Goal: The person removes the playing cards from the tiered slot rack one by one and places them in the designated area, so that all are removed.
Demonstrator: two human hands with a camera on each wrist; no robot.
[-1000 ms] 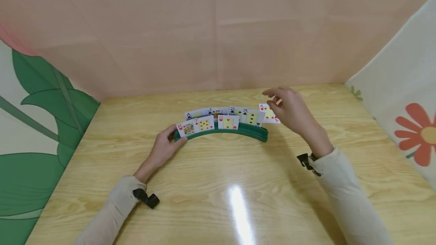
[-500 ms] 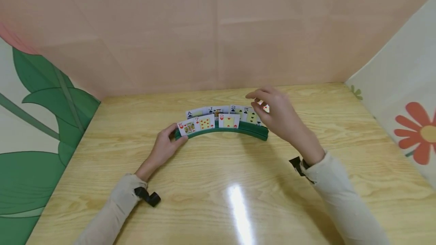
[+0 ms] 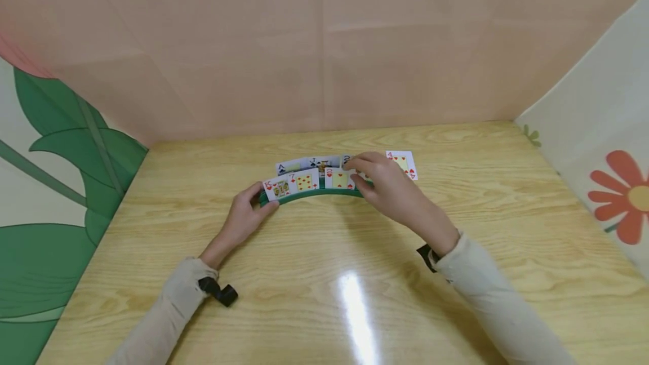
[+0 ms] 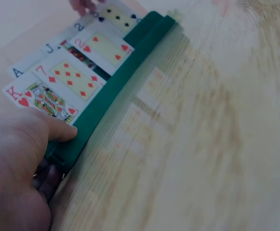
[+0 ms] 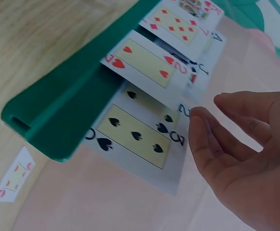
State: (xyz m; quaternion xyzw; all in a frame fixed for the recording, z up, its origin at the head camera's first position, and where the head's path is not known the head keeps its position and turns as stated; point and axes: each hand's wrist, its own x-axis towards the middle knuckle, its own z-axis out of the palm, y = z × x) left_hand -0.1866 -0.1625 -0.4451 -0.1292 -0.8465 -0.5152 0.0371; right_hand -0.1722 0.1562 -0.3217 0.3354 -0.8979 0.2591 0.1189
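A curved green card holder (image 3: 324,192) stands on the table with playing cards in two rows. My left hand (image 3: 242,218) grips its left end, thumb on the front beside the king of hearts (image 4: 48,103). To the right of the king stand the seven of diamonds (image 4: 75,79) and, past a gap, the two of hearts (image 5: 147,62). My right hand (image 5: 250,149) is by the top edges of the two of hearts and a spade card (image 5: 137,137) in the back row. Its fingers are bent, thumb and fingertips apart, with nothing between them.
A four of hearts (image 3: 407,165) lies on the wooden table (image 3: 284,297) beyond the holder's right end. Behind the table hangs a pink cloth (image 3: 253,61). Printed side panels show green leaves (image 3: 66,117) at left and a red flower (image 3: 623,199) at right.
My right hand has moved left, from beside the four of hearts to the two of hearts, uncovering the four. My left hand has stayed on the holder.
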